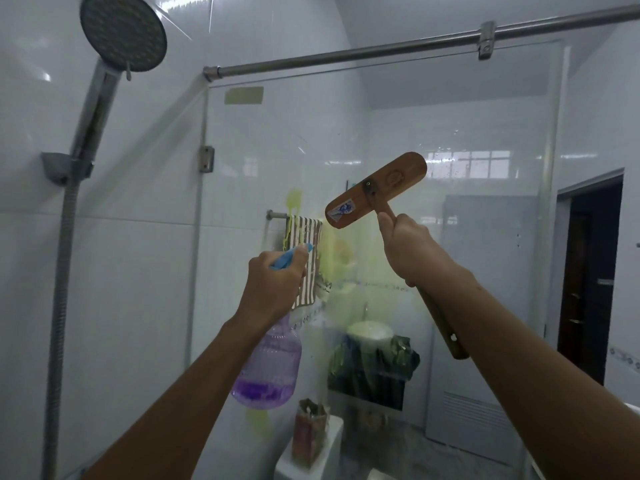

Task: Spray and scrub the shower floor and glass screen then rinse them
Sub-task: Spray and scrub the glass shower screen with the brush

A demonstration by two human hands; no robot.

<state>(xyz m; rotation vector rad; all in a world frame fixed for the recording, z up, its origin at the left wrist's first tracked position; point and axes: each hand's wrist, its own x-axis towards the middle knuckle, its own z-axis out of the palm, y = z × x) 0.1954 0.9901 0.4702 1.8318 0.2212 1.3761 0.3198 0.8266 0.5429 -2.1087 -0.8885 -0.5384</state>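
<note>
Left hand (273,282) grips spray bottle (266,368) aimed at glass screen (467,237); right hand (405,244) grips scrub brush (375,190), head tilted, nearer glass, above-right of bottle.

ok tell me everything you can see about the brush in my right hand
The brush is wooden and warm brown, with a long flat oblong head fixed crosswise to a straight handle by a small dark metal bracket. A worn blue-and-white sticker sits near the head's lower left end. Its back faces the camera, so no bristles show. The head is tilted, right end higher, raised against the glass screen. The right hand grips the handle just below the head; the rest runs down behind the forearm.
</note>
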